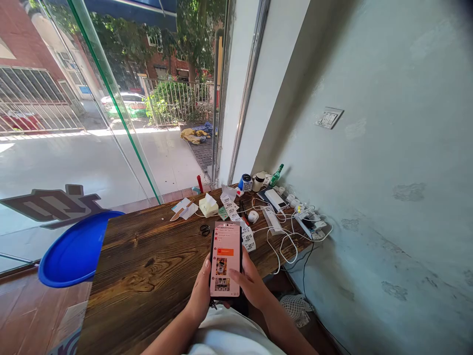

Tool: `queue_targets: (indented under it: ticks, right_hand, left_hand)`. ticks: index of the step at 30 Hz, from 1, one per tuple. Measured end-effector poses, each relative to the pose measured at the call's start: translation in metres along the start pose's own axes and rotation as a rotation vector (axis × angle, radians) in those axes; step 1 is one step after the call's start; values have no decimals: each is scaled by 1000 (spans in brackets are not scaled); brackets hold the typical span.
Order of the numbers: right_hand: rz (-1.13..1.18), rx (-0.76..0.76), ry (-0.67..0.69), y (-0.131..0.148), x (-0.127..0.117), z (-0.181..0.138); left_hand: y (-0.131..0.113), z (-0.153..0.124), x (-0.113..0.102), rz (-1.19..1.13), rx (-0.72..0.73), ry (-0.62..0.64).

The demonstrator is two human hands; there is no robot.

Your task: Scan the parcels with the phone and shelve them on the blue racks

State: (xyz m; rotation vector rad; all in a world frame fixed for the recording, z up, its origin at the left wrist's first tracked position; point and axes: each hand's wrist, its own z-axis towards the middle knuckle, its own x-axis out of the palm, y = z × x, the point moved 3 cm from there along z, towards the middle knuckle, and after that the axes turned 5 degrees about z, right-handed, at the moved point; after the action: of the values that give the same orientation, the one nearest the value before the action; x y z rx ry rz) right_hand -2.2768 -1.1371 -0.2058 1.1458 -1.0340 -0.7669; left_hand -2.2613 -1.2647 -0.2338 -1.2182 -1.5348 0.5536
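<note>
Between both hands I hold a smartphone [225, 241] upright, its lit screen showing a chat with an orange box and pictures. My left hand [201, 288] is wrapped round the phone's left edge. Along the right edge my right hand [252, 280] grips it, with the thumb lying over the lower part of the screen. The fingers behind the phone are mostly hidden. Just beyond the phone lies a strip of numbered paper labels [248, 238] on the wooden table. Black-handled scissors [204, 230] rest to the left of the phone's top.
A tissue pack [209, 206] and folded papers [185, 209] lie on the wooden table [136, 261]. White cables [288, 246] tangle around a power strip [310, 224] by the wall. A green bottle [276, 175] stands at the back. A blue basin [74, 256] is left of the table.
</note>
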Motion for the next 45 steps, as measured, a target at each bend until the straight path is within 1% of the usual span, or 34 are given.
queue_targets:
  ticks: [5, 9, 13, 16, 19, 21, 26, 29, 38, 40, 41, 42, 45]
  right_hand:
    - [-43, -61, -214, -1, -2, 7]
    - [-60, -56, -268, -5, -2, 9]
    - [-78, -36, -268, -6, -1, 8]
    - [-165, -41, -274, -5, -3, 5]
    - [-219, -16, -218, -6, -3, 1]
    - [-196, 7, -178, -7, -3, -1]
    - [-135, -10, -144, -7, -1, 0]
    - [-89, 12, -126, -6, 2, 1]
    - [-145, -5, -120, -10, -1, 0]
    - [-152, -41, -143, -9, -2, 1]
    - [-190, -86, -168, -7, -3, 2]
    - [-267, -149, -200, -3, -3, 3]
    - [-646, -337, -285, 13, -3, 8]
  left_hand:
    - [-1, -1, 1, 6, 18, 0]
    - [1, -1, 1, -17, 2, 14]
    - [2, 0, 0, -11, 0, 14]
    - [1, 0, -2, 12, 36, -8]
    - [0, 0, -2, 27, 50, -8]
    - [1, 0, -1, 16, 39, -4]
    - [0, -1, 0, 12, 33, 2]
    - [0, -1, -1, 15, 24, -1]
    - [-1, -2, 1, 18, 37, -1]
    - [-1, -2, 0, 25, 33, -6]
    - [-1, -2, 0, 29, 30, -7]
    - [0, -3, 0, 34, 25, -6]
    - [0, -4, 0, 42, 21, 0]
